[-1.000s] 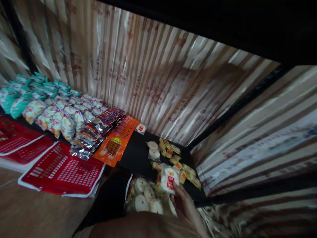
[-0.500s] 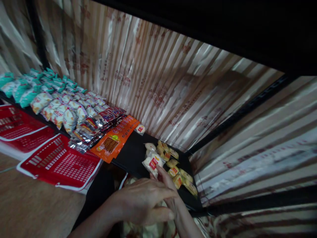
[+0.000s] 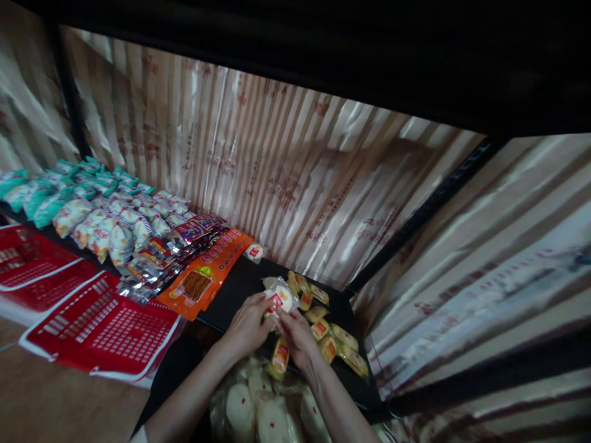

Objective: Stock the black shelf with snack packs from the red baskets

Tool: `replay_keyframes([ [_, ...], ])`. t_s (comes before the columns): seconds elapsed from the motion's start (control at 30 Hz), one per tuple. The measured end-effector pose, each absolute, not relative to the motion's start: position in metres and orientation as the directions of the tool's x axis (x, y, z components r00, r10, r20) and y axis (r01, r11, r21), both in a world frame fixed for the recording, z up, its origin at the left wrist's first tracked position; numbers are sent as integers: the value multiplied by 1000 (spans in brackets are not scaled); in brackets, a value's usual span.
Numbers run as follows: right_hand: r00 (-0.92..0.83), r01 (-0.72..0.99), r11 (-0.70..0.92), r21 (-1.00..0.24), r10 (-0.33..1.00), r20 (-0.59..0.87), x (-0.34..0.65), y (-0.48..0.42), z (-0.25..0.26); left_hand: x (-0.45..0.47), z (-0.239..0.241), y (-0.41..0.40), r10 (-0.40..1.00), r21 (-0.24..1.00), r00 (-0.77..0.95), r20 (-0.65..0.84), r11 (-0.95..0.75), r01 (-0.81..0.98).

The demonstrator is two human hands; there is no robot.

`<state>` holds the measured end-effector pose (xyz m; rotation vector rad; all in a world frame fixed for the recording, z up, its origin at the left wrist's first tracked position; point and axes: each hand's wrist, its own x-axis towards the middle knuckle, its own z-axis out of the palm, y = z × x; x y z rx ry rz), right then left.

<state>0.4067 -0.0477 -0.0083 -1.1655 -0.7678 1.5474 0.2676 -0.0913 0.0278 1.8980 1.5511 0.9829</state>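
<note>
Both my hands meet over the black shelf (image 3: 235, 295) around one white round snack packet with a red label (image 3: 281, 297). My left hand (image 3: 247, 326) grips its left side with curled fingers. My right hand (image 3: 295, 335) pinches its right side, and a yellow-orange wrapped snack (image 3: 279, 357) hangs below between the palms, though I cannot tell which hand holds it. Small yellow wrapped snacks (image 3: 330, 335) lie on the shelf just right of my hands. A clear bag of white round cakes (image 3: 263, 409) sits under my forearms.
Left along the shelf lie orange flat packets (image 3: 205, 274), silver-red foil packets (image 3: 159, 255), white-orange bags (image 3: 108, 231) and teal bags (image 3: 50, 187). Red printed sheets (image 3: 99, 323) hang at the shelf front. Striped foil sheeting (image 3: 277, 178) backs the shelf and a dark shelf (image 3: 323, 55) overhangs it.
My right hand carried the white packet from the shelf's front edge up toward the back. My left hand came in and took hold of the same packet. The camera shifted slightly.
</note>
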Motion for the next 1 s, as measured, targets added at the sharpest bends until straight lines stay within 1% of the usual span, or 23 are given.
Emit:
replay_keyframes([
  [0.13,18,-215,-273,-938,959,-283,395,-19,-21,268,9,-68,971,727,-12,238,-170,665],
  [0.3,-12,-75,-193,-978,981,-192,383,18,-28,271,-19,-36,940,684,-78,332,-183,706],
  [0.47,-41,114,-108,-988,993,-113,373,57,-29,267,-39,4,933,710,-121,339,-169,684],
  [0.67,-33,331,22,-943,999,11,359,118,-50,258,-56,54,910,747,-209,358,-145,649],
  [0.77,-9,421,21,-907,1000,19,351,148,-66,253,-71,73,911,747,-233,341,-112,655],
  [0.87,14,463,-1,-886,1000,6,343,169,-77,250,-84,86,914,747,-252,318,-78,660],
  [1.0,13,529,-4,-849,1000,3,336,186,-83,247,-92,94,907,719,-244,342,-86,689],
])
